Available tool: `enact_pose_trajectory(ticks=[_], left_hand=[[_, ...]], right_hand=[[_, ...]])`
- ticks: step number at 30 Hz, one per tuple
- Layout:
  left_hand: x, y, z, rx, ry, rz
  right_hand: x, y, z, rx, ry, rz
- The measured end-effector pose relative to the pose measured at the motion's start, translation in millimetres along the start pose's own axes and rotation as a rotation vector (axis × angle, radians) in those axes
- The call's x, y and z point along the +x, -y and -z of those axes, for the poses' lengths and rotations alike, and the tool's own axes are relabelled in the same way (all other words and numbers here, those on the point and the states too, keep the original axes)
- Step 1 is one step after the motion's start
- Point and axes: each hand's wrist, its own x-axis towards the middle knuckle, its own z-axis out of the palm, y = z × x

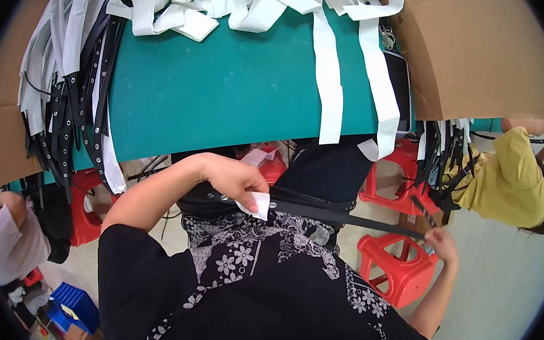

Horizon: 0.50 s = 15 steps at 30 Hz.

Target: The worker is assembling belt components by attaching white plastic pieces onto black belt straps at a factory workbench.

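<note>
A black belt point(351, 219) with metal eyelets stretches across my lap, in front of my patterned black top. My left hand point(233, 178) is closed on a small white piece point(256, 205), cloth or paper, pinched against the belt near some eyelets. Well out to the right, my right hand point(443, 245) grips the belt, its fingers closed round it; a short dark end rises above that hand. Between the two hands the belt runs nearly straight. Part of it beyond my left hand is hidden by the hand and forearm.
Long white strips point(259, 6) lie heaped on the green table point(221, 89), two hanging toward its near edge. Black eyeleted belts point(67, 128) hang at left beside cardboard. A cardboard box point(485, 59), red stools point(398, 269) and a person in yellow point(507, 182) are at right.
</note>
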Motion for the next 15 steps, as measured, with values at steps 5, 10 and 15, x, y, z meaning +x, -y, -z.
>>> enact_pose_trajectory(ticks=[5,10,15], left_hand=[[16.6,-28.9,7.0,0.011,-0.199,-0.107],[28.5,-35.6,10.0,0.046,-0.356,-0.125],[0.3,-5.3,-0.3,0.080,-0.495,-0.177]], right_hand=[[36.2,144.2,-102.6,-0.220,0.023,0.577],[54.0,298.0,-211.1,0.360,0.685,0.614],[71.7,282.1,-169.6,0.381,0.618,0.626]])
